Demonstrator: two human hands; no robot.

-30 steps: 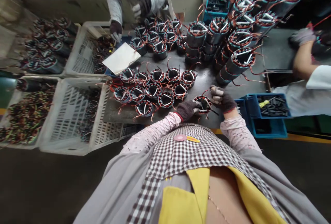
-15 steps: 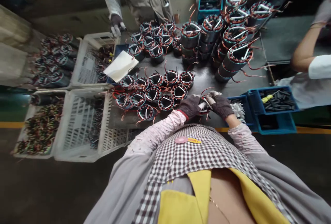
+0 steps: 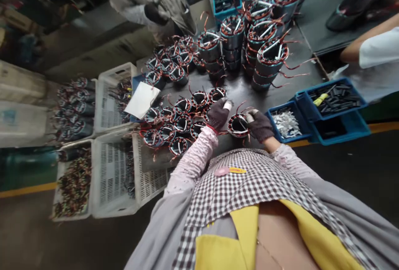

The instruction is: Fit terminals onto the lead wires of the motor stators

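A motor stator (image 3: 238,127), a dark cylinder ringed with red and white windings, stands upright at the table's front edge between my hands. My gloved right hand (image 3: 260,124) is at its right side, with thumb and fingers closed at the rim. To the left of it and apart, my gloved left hand (image 3: 219,114) is raised with fingers closed and thumb up; whatever they may pinch is too small to make out. Behind and left of that hand stands a group of stators (image 3: 183,122) with white strips across their tops, partly hidden by the hand.
Stacked stators (image 3: 269,64) rise at the back right. Blue bins hold white pieces (image 3: 285,123) and black tubes (image 3: 338,100) on the right. White crates (image 3: 114,178) stand left, near a paper sheet (image 3: 142,100). A co-worker's gloved hand (image 3: 156,13) is across the table.
My left hand has come away from the stator, leftward and up, baring its opening. My right hand stays beside it. The view has shifted, and the co-worker's hand has left the crate.
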